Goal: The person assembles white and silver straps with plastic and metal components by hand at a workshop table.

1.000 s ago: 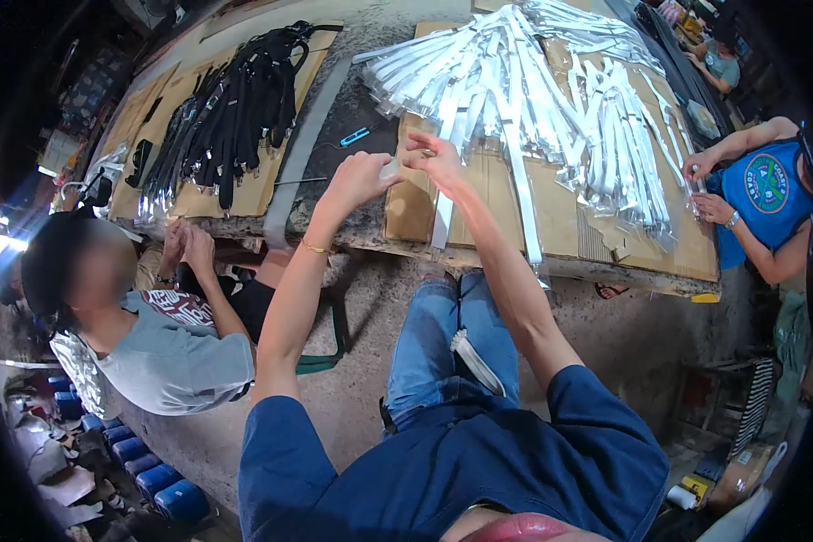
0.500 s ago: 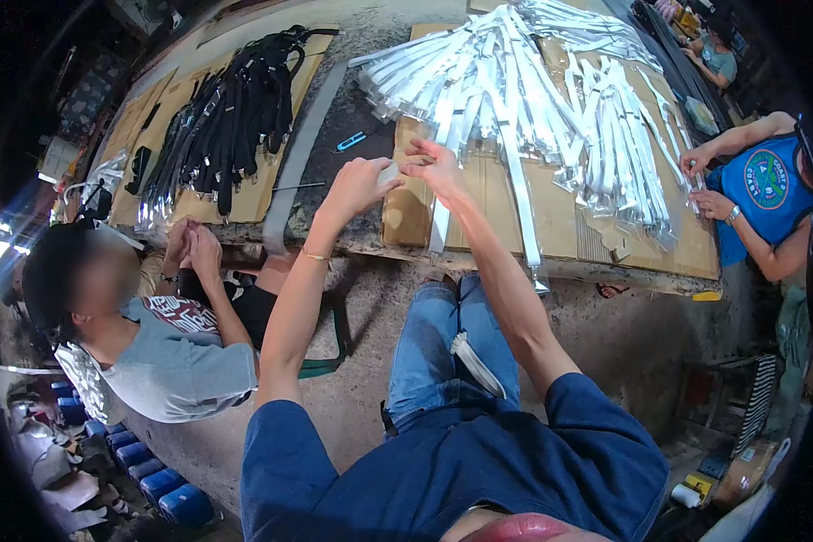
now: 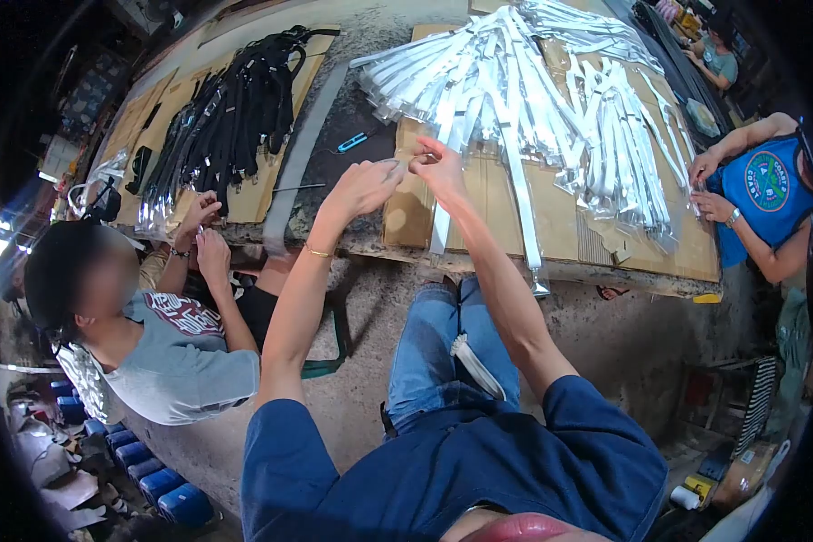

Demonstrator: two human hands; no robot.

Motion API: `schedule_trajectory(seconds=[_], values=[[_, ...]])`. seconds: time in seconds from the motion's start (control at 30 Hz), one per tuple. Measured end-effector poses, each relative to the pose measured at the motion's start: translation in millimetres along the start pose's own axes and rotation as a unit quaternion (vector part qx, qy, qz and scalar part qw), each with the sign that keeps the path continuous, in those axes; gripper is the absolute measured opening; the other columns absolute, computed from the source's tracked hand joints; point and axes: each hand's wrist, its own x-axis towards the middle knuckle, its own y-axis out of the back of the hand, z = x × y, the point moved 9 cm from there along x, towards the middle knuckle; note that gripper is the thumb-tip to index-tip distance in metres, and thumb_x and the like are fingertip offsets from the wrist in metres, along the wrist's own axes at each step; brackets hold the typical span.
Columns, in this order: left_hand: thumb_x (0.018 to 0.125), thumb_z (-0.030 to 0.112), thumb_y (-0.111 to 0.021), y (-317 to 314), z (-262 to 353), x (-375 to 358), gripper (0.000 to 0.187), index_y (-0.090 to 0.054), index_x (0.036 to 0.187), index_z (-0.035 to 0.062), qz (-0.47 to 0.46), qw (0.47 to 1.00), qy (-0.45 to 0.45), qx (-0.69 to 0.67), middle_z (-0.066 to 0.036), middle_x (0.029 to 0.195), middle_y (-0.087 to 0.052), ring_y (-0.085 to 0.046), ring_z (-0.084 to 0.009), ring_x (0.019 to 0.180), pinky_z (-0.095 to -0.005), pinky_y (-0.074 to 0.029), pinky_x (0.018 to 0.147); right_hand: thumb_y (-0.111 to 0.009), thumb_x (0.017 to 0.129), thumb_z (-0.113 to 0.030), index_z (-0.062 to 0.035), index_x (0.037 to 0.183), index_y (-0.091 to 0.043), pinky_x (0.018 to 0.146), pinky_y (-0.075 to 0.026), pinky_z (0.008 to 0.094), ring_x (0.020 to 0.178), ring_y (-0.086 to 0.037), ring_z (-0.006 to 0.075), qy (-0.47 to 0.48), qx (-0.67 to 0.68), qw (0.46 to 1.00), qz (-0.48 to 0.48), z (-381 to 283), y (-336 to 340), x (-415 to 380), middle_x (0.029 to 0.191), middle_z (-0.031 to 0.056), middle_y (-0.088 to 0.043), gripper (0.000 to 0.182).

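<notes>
My left hand [image 3: 369, 185] is raised over the table's front part, fingers bent inward and closed on something I cannot make out. Close beside it, fingertips nearly meeting, my right hand [image 3: 439, 172] pinches something too small to name. Behind and right of my hands, white straps in clear plastic [image 3: 506, 86] fan out on cardboard [image 3: 411, 212]. One white strap [image 3: 518, 199] hangs toward the front edge with a metal clip at its end. A blue tool [image 3: 352, 142] lies left of my hands on a dark surface.
Black straps [image 3: 239, 117] lie on cardboard at the left, near a grey strip [image 3: 303, 158]. A seated person in a grey shirt [image 3: 176, 361] works at my left. Another person in a blue top [image 3: 768, 185] handles straps at the right. Blue containers [image 3: 185, 503] stand lower left.
My fingers have closed in, and the pale piece seen between my hands before is now mostly hidden. The hands of the person at my left have moved apart.
</notes>
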Motion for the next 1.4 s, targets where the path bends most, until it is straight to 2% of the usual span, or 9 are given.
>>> schedule_trajectory(seconds=[0.17,0.6,0.8,0.9,0.97,1.03,1.17,1.27,1.4], values=[[0.089,0.039,-0.043,-13,-38,17,0.05,-0.069,0.102,-0.0008,-0.066,0.976,0.154,0.14,-0.024,0.103,-0.067,-0.065,-0.0411,0.096,-0.0475,-0.05,0.088,-0.074,0.064,0.0,0.0036,0.122,-0.058,0.071,-0.051,0.0263,0.079,-0.062,0.0106,0.035,-0.108,0.991,0.073,-5,14,-8,0.097,0.0059,-0.065,0.061],[0.072,0.062,-0.069,-69,-40,72,0.051,-0.076,0.088,0.0138,-0.078,0.904,0.063,0.416,-0.004,0.087,-0.073,-0.071,-0.021,0.082,-0.0439,-0.053,0.058,-0.069,0.081,-0.012,0.0039,0.117,-0.056,0.084,-0.05,0.0458,0.096,-0.063,0.0378,0.178,-0.503,0.838,0.117,-24,20,2,0.102,0.02,-0.066,0.042],[0.074,0.059,-0.067,-60,-34,52,0.049,-0.074,0.09,0.0132,-0.068,0.912,0.053,0.4,-0.006,0.09,-0.071,-0.068,-0.024,0.081,-0.0528,-0.043,0.077,-0.066,0.084,-0.009,-0.003,0.117,-0.061,0.071,-0.054,0.0324,0.076,-0.069,0.0228,0.093,-0.304,0.946,0.059,-58,53,-34,0.09,0.0149,-0.071,0.034],[0.082,0.053,-0.064,-57,-22,41,0.043,-0.071,0.089,0.0111,0.042,0.919,-0.082,0.384,-0.007,0.089,-0.069,-0.066,-0.0242,0.083,-0.0521,-0.043,0.077,-0.069,0.084,-0.011,0.0004,0.109,-0.065,0.071,-0.052,0.0279,0.077,-0.067,0.0149,0.091,-0.277,0.956,0.041,-46,79,-62,0.091,0.01,-0.072,0.028],[0.086,0.04,-0.065,-11,15,3,0.033,-0.067,0.088,0.0074,0.262,0.915,-0.16,0.26,-0.01,0.089,-0.067,-0.064,-0.0253,0.085,-0.0488,-0.045,0.076,-0.067,0.087,-0.009,0.003,0.102,-0.068,0.074,-0.05,0.0252,0.078,-0.065,0.0121,0.055,-0.24,0.969,0.014,-41,91,-92,0.089,0.0063,-0.071,0.019],[0.088,0.022,-0.063,20,29,-55,0.024,-0.061,0.077,0.0011,0.317,0.947,-0.058,0.01,-0.016,0.082,-0.065,-0.064,-0.0309,0.078,-0.0421,-0.049,0.071,-0.066,0.087,-0.007,0.0025,0.1,-0.068,0.076,-0.05,0.0254,0.08,-0.065,0.0121,0.023,-0.189,0.981,0.022,-39,106,-123,0.088,0.0061,-0.07,0.017],[0.082,0.016,-0.07,-112,-24,-163,0.018,-0.066,0.085,-0.0009,0.235,0.918,0.22,-0.232,-0.013,0.074,-0.067,-0.065,-0.0198,0.066,-0.0316,-0.051,0.063,-0.063,0.088,-0.002,0.0024,0.098,-0.068,0.079,-0.049,0.0232,0.084,-0.063,0.01,-0.021,-0.097,0.994,0.038,-26,128,-160,0.089,0.004,-0.069,0.012],[0.081,0.012,-0.074,-203,-34,-169,0.057,-0.047,0.131,0.0025,0.183,0.902,0.148,-0.363,-0.013,0.115,-0.062,-0.059,-0.0213,0.108,-0.0317,-0.047,0.092,-0.063,0.088,-0.001,0.002,0.101,-0.067,0.079,-0.047,0.022,0.087,-0.061,0.008,-0.041,-0.043,0.997,0.043,-12,129,-176,0.092,0.0032,-0.068,0.014],[0.081,0.006,-0.072,-240,-37,-160,0.07,-0.034,0.139,0.0039,0.157,0.85,0.159,-0.477,-0.011,0.106,-0.064,-0.061,-0.0201,0.101,-0.0311,-0.048,0.09,-0.064,0.088,-0.001,0.0028,0.101,-0.067,0.079,-0.049,0.023,0.085,-0.062,0.0095,-0.04,-0.028,0.998,0.046,-17,134,-187,0.092,0.0037,-0.068,0.014]])
